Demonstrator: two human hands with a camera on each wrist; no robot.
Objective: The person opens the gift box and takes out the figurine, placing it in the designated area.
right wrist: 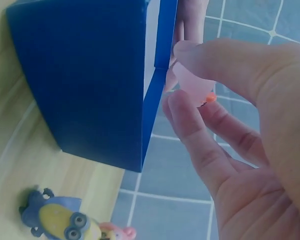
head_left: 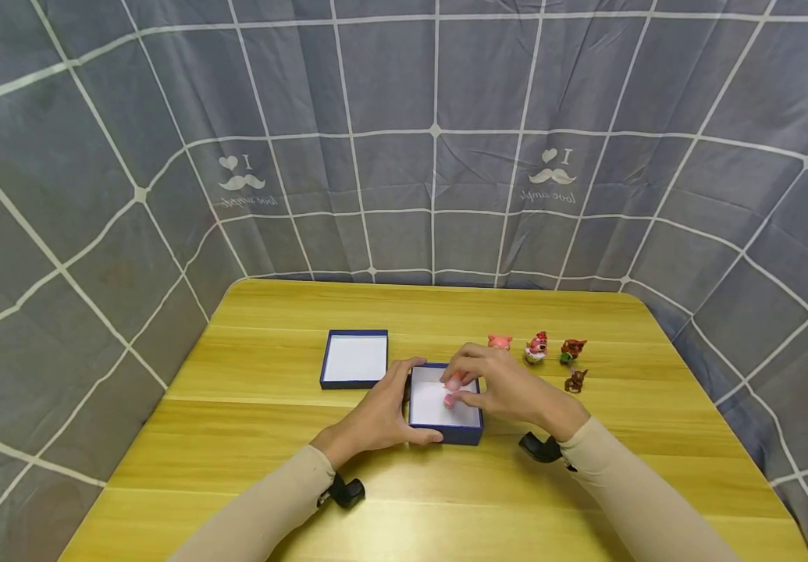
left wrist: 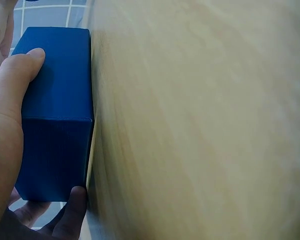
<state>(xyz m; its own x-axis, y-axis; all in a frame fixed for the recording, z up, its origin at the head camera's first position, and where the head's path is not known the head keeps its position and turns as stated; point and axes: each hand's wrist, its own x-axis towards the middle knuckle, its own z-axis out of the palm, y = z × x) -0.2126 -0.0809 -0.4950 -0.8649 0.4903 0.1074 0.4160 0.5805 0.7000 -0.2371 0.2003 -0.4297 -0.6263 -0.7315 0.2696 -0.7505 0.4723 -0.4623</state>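
Note:
My left hand grips the left side of a dark blue box, its thumb along the near face and its fingers round the far side. The box is open, with a white inside. Over it, my right hand pinches a small pale pink figurine with a bit of orange on it between thumb and fingers. Those fingers hide much of the figurine. The right wrist view shows it just outside the box's rim.
A shallow blue lid with a white inside lies left of the box. Right of it stand a pink figurine, a red-and-pink one, a brown-and-green one and a small brown one. A yellow goggled figurine shows in the right wrist view.

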